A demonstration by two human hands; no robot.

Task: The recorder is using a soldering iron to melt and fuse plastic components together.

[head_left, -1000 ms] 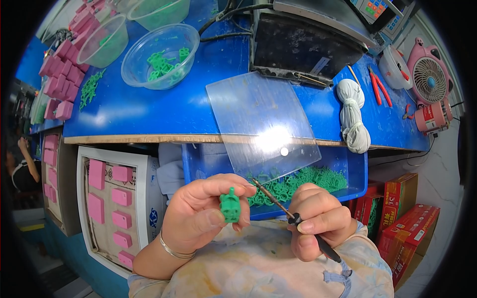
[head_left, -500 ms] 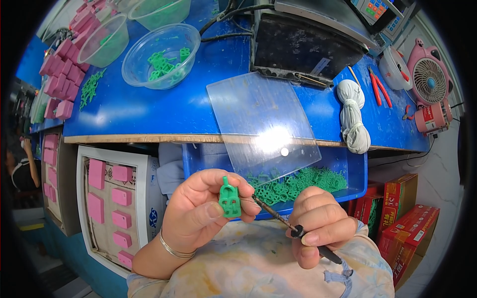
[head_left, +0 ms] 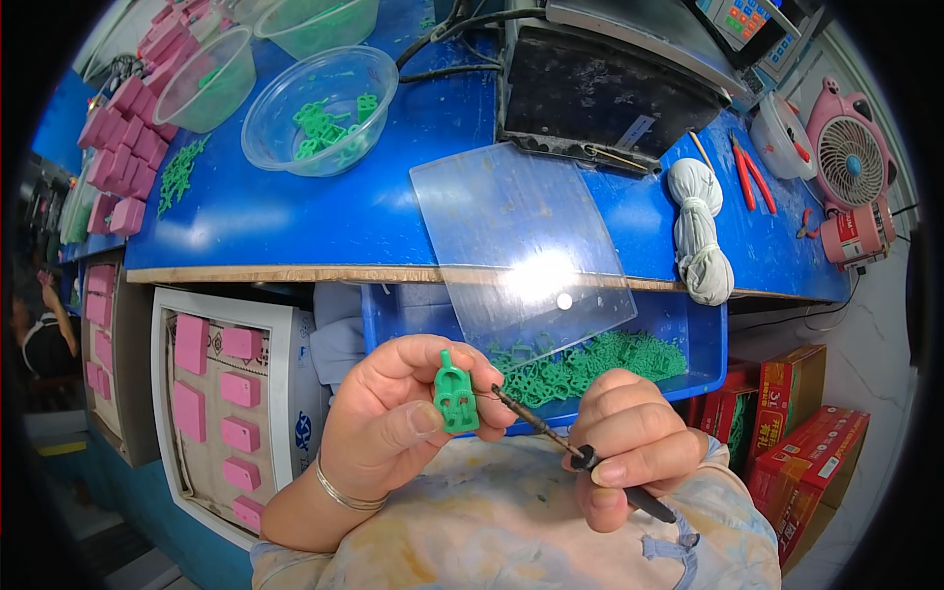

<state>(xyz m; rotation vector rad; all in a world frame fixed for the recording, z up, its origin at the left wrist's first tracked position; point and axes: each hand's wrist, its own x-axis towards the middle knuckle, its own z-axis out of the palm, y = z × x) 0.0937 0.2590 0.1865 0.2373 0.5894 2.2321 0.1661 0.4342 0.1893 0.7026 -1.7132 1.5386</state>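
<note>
My left hand (head_left: 393, 413) pinches a small green openwork piece (head_left: 455, 401) between thumb and fingers. The piece looks like wax, stands upright with a stub on top and has several small openings. In my right hand (head_left: 634, 442) is a pen-like tool (head_left: 644, 500) with a black handle, held between thumb and fingers. Its dark metal shaft points up and left and has a thin wire tip. That tip reaches the fingers of my left hand beside the green piece; whether it touches the piece I cannot tell.
Beyond my hands, a blue tray (head_left: 713, 344) holds many green pieces, with a clear sheet (head_left: 511, 211) slanting over it from the blue table (head_left: 295, 231). Clear bowls (head_left: 251, 143), pink blocks (head_left: 128, 147), a cloth bundle (head_left: 700, 226), red-handled pliers (head_left: 755, 182) and a pink fan (head_left: 851, 147) stand around.
The tool in my right hand has shifted slightly left, its shaft end closer to my left fingers. My left hand and the green piece are almost still. A co-worker's hand at far left has moved.
</note>
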